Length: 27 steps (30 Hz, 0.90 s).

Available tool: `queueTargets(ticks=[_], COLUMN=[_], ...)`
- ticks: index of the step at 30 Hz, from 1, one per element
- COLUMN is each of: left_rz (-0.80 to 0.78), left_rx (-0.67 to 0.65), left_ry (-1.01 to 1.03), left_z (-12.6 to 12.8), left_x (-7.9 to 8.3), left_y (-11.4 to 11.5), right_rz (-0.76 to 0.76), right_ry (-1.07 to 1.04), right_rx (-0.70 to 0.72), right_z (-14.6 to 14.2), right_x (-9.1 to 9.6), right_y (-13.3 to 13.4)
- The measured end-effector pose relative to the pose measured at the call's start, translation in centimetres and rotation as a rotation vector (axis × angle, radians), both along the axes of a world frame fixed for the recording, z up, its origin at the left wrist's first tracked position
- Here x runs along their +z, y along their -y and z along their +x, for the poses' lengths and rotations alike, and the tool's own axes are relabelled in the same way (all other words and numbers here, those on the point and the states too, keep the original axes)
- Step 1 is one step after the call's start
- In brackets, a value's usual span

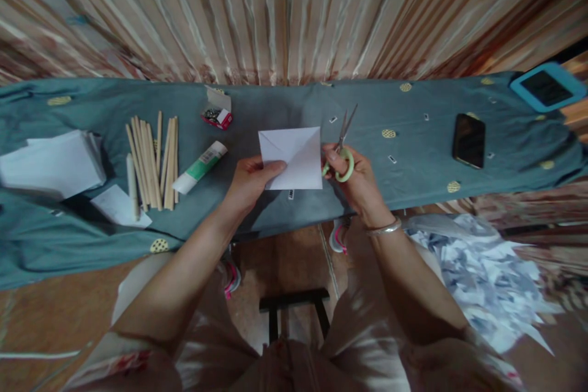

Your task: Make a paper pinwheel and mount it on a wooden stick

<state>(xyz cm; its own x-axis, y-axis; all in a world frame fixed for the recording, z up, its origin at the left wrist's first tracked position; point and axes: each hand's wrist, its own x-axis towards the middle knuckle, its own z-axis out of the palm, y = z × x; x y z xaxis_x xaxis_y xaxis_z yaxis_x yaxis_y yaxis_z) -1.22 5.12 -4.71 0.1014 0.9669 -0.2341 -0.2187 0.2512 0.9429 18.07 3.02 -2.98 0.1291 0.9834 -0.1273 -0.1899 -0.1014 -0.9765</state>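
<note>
While the left hand (248,182) pinches creased, square paper (301,159), the right hand (361,187) grips green-looped metal scissors (340,144).

Tan-and-brown striped fabric curtain (275,18) falling in pleats just over there, long narrow desk (427,177) draped in grey-green cloth (285,104) with yellow oval prints, brown tiled floor (50,318) below, dim light.

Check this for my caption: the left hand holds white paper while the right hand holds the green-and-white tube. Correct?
Not quite: in the head view, the right hand holds scissors, not the green-and-white tube. The left hand does hold white paper.
</note>
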Motion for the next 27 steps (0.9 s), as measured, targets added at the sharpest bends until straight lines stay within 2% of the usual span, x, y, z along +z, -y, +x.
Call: queueTargets(ticks=[7,16,27], left_rz=[0.017,0.087,0.081], left_rx=[-0.107,-0.214,-0.244], left_ry=[-0.161,-0.272,-0.313], left_z=[0.21,0.11,0.22], left_x=[0.59,0.13,0.13], left_y=[0.66,0.64,0.71], right_rz=[0.021,0.018,0.042], right_ry=[0.008,0.01,0.131], right_rx=[-0.057,-0.127,-0.144], right_z=[-0.37,-0.12,-0.11], right_x=[-0.31,-0.67,-0.85], right_y=[-0.28,-0.59,-0.6])
